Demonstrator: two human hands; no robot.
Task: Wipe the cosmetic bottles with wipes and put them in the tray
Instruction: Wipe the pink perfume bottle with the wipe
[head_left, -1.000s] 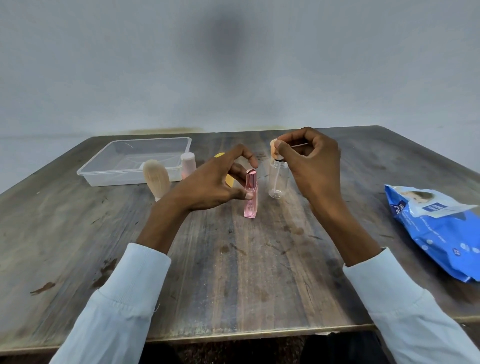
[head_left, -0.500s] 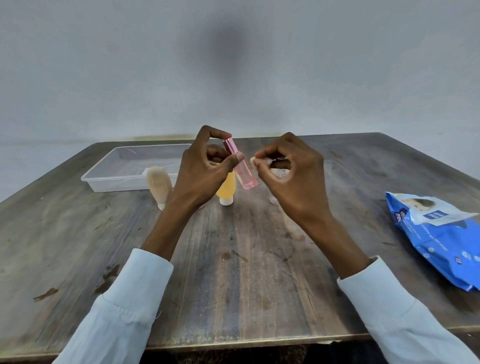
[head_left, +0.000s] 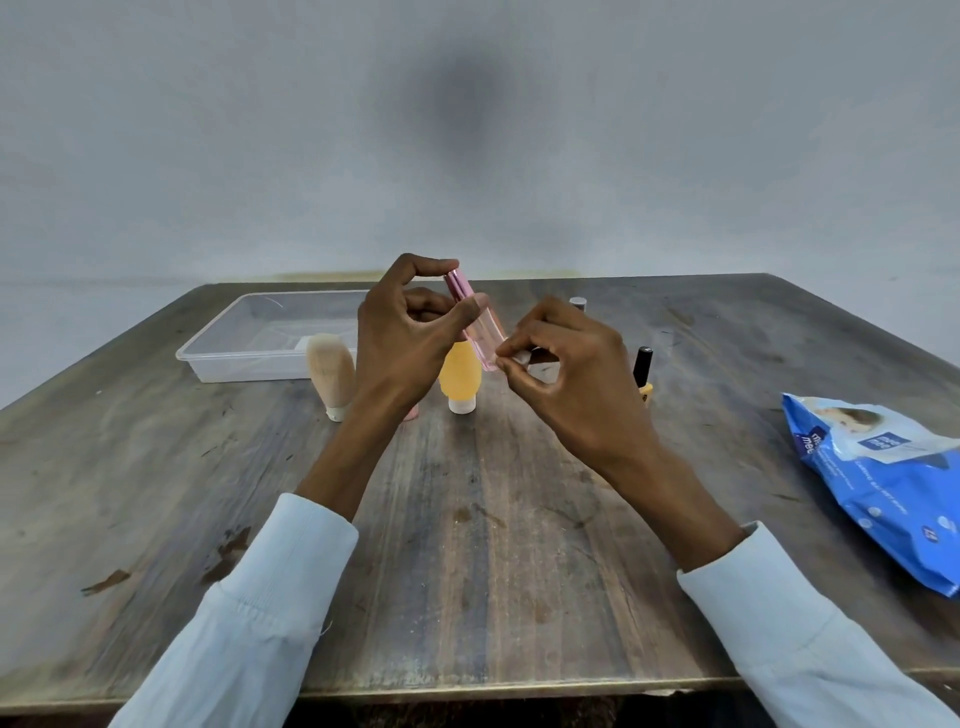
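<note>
Above the worktop (head_left: 467, 519), tilted toward one o'clock, the pink bottle (head_left: 475, 325) is pinched in the left hand's (head_left: 405, 338) grip so it can be wiped; something small and pale is pinched by the right hand (head_left: 566, 379).

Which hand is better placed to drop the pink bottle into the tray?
Left. The left hand already grips the pink bottle, and the tray lies on its side; the right hand pinches something small and white.

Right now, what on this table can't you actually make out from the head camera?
- Small white scrap pinched by the right hand: too small to tell if it is a wipe.
- Pink thing behind the left hand: mostly hidden by the wrist.
- Clear bottle: mostly hidden by the right hand.
- Blue pack: cut off by the right edge.
- Pink bottle: the left grip covers its middle.
</note>
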